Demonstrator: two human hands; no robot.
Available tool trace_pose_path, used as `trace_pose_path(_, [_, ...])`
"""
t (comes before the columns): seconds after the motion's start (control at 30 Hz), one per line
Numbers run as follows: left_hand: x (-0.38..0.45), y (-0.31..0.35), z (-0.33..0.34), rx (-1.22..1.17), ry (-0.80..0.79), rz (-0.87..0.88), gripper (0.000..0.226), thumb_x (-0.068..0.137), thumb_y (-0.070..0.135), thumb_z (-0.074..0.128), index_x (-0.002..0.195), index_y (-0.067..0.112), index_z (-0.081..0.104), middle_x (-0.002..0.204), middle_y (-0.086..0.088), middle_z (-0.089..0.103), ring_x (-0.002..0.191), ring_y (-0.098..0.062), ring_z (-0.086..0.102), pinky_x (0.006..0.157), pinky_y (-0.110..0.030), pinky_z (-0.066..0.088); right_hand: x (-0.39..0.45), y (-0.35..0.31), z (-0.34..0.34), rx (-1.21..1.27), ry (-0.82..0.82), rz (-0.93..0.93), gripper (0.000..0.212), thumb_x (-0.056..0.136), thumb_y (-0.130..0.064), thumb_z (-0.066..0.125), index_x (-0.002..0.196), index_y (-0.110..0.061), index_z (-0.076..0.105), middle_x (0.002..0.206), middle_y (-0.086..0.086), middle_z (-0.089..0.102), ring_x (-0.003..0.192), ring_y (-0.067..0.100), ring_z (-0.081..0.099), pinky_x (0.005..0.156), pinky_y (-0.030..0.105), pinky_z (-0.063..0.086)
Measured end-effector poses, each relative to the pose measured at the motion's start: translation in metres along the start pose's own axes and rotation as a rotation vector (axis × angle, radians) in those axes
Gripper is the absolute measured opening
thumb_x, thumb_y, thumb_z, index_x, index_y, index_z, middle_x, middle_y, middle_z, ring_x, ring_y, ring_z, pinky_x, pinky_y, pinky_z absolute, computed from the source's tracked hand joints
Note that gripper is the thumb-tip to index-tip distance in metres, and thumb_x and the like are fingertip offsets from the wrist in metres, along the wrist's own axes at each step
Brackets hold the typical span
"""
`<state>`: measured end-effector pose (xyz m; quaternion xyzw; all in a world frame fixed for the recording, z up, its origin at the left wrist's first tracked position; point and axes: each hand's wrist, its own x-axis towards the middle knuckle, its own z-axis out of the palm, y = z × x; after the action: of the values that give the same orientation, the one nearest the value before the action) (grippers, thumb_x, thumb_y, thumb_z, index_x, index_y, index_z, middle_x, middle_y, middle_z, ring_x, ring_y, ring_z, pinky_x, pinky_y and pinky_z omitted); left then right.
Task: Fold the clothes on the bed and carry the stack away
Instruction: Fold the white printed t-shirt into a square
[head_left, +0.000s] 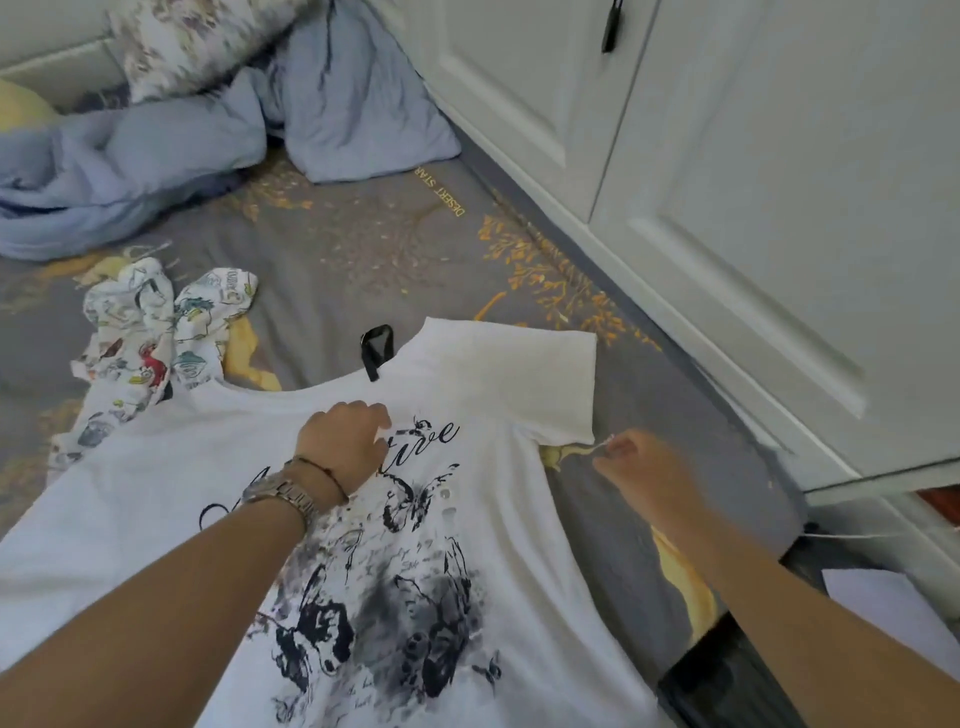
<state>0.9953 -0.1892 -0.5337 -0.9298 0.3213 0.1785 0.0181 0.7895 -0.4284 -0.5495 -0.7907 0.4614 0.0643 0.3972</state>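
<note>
A white T-shirt (498, 384) with a black butterfly print and script lettering lies spread face up on the bed. My left hand (345, 441), with a watch on its wrist, rests on the shirt's chest just below the collar, fingers loosely bent. My right hand (641, 467) is beside the shirt's right sleeve and pinches a thin white thread at the sleeve's lower corner. A crumpled white garment with cartoon prints (156, 332) lies to the left, partly under the shirt's left shoulder. A black strap loop (376, 348) pokes out behind the collar.
The bed has a grey sheet with orange leaf patterns (363, 244). A bunched light blue blanket (156, 156) and a floral pillow (197, 41) lie at the far end. White wardrobe doors (727, 182) run along the bed's right side.
</note>
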Motion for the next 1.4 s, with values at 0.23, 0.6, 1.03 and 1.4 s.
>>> trace_pose_path(0.23, [0.121, 0.036, 0.004, -0.155, 0.001, 0.078, 0.028, 0.091, 0.024, 0.049, 0.118, 0.018, 0.054, 0.116, -0.006, 0.06, 0.106, -0.027, 0.056, 0.087, -0.042, 0.049, 0.065, 0.002, 0.036, 0.286, 0.05, 0.128, 0.037, 0.078, -0.023, 0.073, 0.107, -0.009, 0.055, 0.1, 0.004, 0.06, 0.09, 0.022, 0.059, 0.08, 0.035, 0.049])
trace_pose_path(0.6, [0.232, 0.152, 0.031, -0.354, -0.059, 0.407, 0.028, 0.088, 0.018, 0.057, 0.116, 0.013, 0.057, 0.119, -0.01, 0.059, 0.113, -0.027, 0.053, 0.096, -0.04, 0.043, 0.093, 0.019, 0.059, 0.541, 0.061, 0.272, 0.045, 0.065, -0.008, 0.082, 0.1, -0.009, 0.053, 0.082, 0.001, 0.063, 0.076, 0.019, 0.065, 0.065, 0.032, 0.054])
trace_pose_path(1.03, [0.249, 0.188, 0.033, -0.461, -0.191, 0.543, 0.017, 0.082, 0.01, 0.065, 0.098, 0.007, 0.067, 0.1, -0.012, 0.066, 0.094, -0.026, 0.059, 0.087, -0.034, 0.046, 0.098, 0.028, 0.054, 0.332, -0.023, 0.14, 0.027, 0.07, -0.012, 0.078, 0.09, -0.004, 0.063, 0.084, 0.007, 0.068, 0.075, 0.019, 0.062, 0.063, 0.024, 0.047])
trace_pose_path(1.4, [0.172, 0.119, -0.021, -0.547, 0.125, 0.58, 0.009, 0.084, 0.012, 0.064, 0.091, 0.005, 0.063, 0.083, 0.0, 0.059, 0.08, -0.015, 0.054, 0.074, -0.022, 0.041, 0.057, 0.0, 0.043, 0.246, 0.17, -0.182, 0.009, 0.079, -0.005, 0.065, 0.088, -0.002, 0.064, 0.084, 0.011, 0.064, 0.075, 0.023, 0.057, 0.07, 0.034, 0.043])
